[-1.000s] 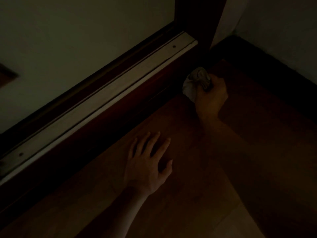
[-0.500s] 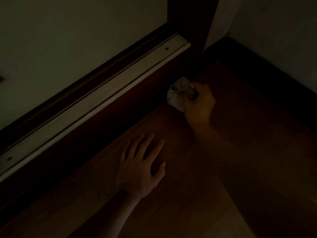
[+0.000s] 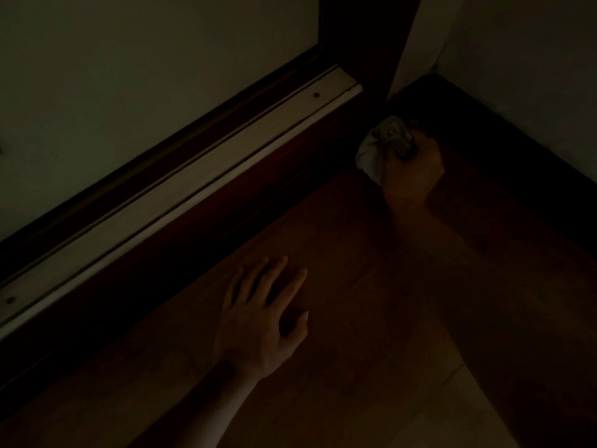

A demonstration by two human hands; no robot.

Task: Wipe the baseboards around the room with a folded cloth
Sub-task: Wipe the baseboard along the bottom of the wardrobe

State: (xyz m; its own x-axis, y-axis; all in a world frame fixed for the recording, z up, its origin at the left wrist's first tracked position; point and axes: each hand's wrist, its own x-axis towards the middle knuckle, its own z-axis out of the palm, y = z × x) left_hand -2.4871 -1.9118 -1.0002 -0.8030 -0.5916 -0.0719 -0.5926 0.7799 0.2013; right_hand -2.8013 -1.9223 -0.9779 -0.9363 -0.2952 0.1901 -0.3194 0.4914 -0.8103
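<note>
The right hand [image 3: 412,173] is gripping the bunched cloth [image 3: 379,147] against the dark baseboard [image 3: 226,215] at the corner, the board's length running back leftward past the left hand [image 3: 261,321], lying flat on the floor [image 3: 355,286].

cloth [image 3: 371,155] in right hand [image 3: 411,176], seemingly against baseboard [image 3: 290,177], corner | left hand [image 3: 260,324] on floor [image 3: 361,279], nearer

I take this for a room in a home, seen low down in a dim corner. A reddish wooden floor [image 3: 355,286] meets a plain pale wall [image 3: 533,59], with a dark baseboard [image 3: 517,163] along its foot. On the left a pale metal sill [image 3: 193,189] with a screw head [image 3: 317,95] runs under a pale panel [image 3: 129,76], ending at a dark wooden frame post [image 3: 361,43]. Paler flooring [image 3: 452,415] begins at the lower edge.
</note>
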